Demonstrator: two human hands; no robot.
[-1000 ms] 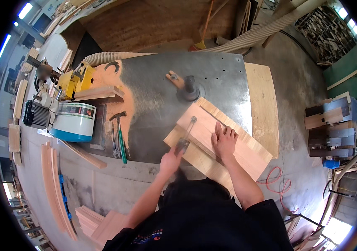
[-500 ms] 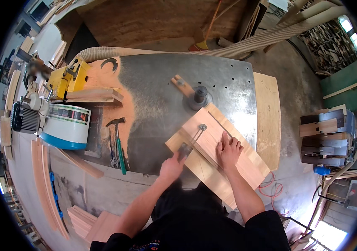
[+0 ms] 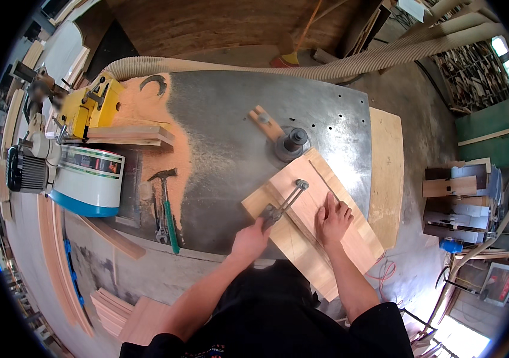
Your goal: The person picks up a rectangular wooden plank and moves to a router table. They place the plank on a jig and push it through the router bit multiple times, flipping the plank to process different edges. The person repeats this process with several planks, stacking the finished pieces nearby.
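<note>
"What's just changing?"
"On the surface, the base is overhanging the near edge and carrying the board. The right grip is lying unclenched on that board; the left grip is grasping the clamp, whose arm is now slanting more sideways."
"Meaning?"
"The left is apparently working the clamp, the right steadying the wood. I can't tell whether the clamp's tip is touching."
"Around it?"
"The hose is running behind, the motor sitting leftward, the hammer lying near sawdust. The spindle is standing just beside the far corner, possibly obstructing."
</note>
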